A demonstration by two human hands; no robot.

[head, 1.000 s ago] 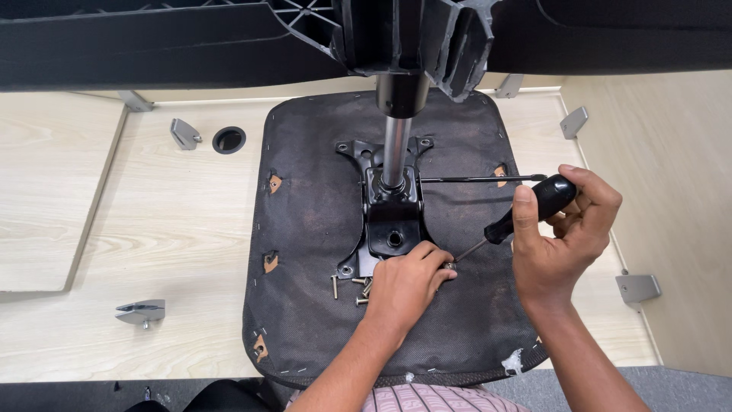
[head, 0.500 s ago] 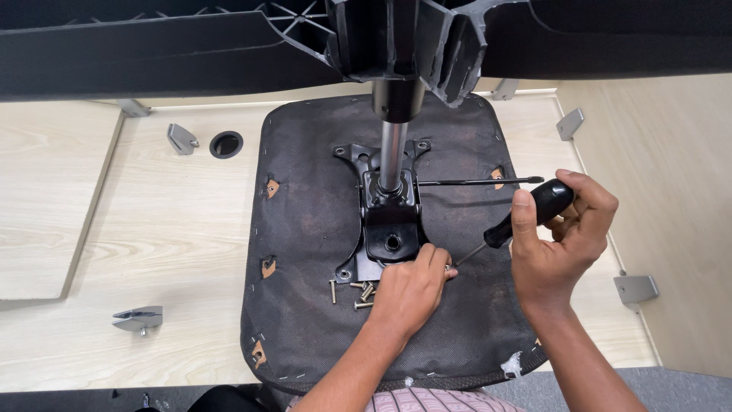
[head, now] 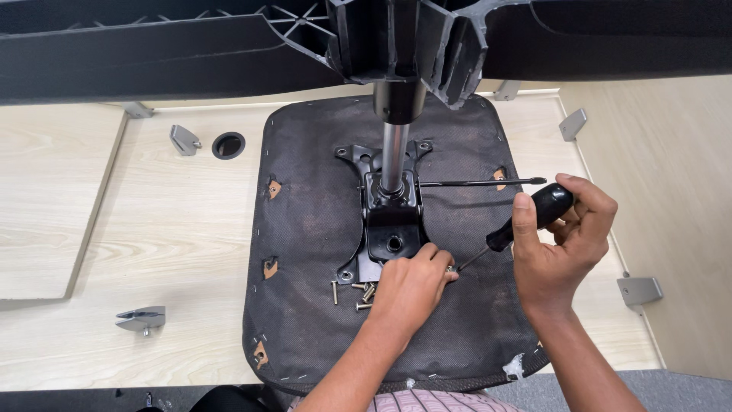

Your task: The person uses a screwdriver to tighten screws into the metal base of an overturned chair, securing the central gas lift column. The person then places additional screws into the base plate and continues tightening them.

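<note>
A screwdriver (head: 526,221) was gripped by its black handle in the closed right hand (head: 560,244), its tip angled down just right of the plate (head: 390,221) on the upturned seat (head: 305,229). The left hand (head: 408,286) was curled at the plate's lower right corner, fingertips pinched where the tip met, apparently on a screw. Loose screws (head: 358,291) lay left of it. The screws were judged small, hard and slippery, best pinched by the shank.

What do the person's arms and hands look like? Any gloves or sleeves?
No gloves: the left hand and right hand are bare, with no rings or watch showing. Both forearms are uncovered too, so no sleeves reach them. A pink-and-white striped bit of clothing peeks in below.
</note>
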